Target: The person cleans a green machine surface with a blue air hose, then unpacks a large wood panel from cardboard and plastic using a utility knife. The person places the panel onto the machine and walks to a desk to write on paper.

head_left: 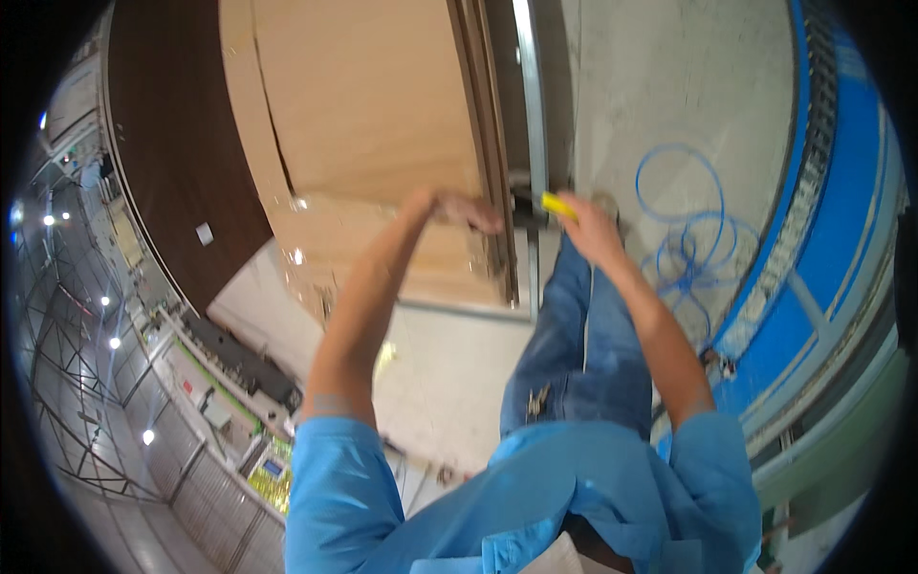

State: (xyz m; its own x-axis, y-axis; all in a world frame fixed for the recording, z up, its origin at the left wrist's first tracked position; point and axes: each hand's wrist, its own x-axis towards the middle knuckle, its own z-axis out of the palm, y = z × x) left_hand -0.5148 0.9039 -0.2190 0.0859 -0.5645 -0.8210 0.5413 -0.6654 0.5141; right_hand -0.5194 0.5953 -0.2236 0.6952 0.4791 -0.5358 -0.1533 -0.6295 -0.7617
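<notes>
My right hand (593, 232) is closed round a yellow-handled tool (557, 206) at the right of the cardboard. Its yellow end points left, toward the cardboard's edge; what kind of tool it is I cannot make out. My left hand (466, 211) lies at the right edge of the cardboard sheets (373, 105), fingers stretched out toward the tool and slightly blurred. The brown sheets are stacked flat, with a long dark slit on the left and shiny clear tape or film near the front corner. Both forearms are bare below light blue sleeves.
A grey metal frame bar (532, 96) runs along the stack's right side. A dark brown panel (177, 134) lies left of it. Coiled blue hose (688, 253) is on the pale floor at right, beside a blue machine with a chain-like track (813, 124). My legs stand close to the frame.
</notes>
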